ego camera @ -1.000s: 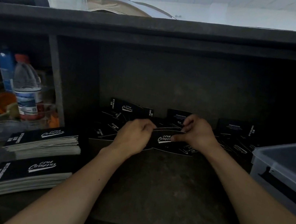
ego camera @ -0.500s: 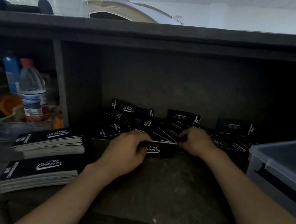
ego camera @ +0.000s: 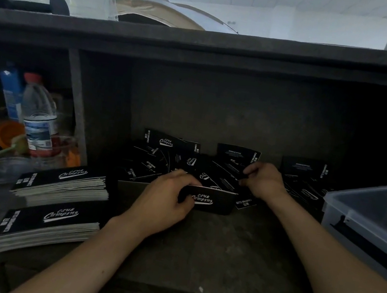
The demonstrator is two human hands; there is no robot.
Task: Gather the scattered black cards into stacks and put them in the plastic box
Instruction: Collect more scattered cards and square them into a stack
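Now left hand (ego camera: 166, 200) grips card stack (ego camera: 211, 200) endwise; right hand (ego camera: 264, 180) pinches scattered cards (ego camera: 156, 165).

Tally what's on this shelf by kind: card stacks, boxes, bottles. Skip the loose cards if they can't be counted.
Finished card stacks, lying at left: 2
Card bundle gripped in the left hand: 1
Plastic box: 1
Bottles: 2
Total: 6
Loose cards overlap too much to count.
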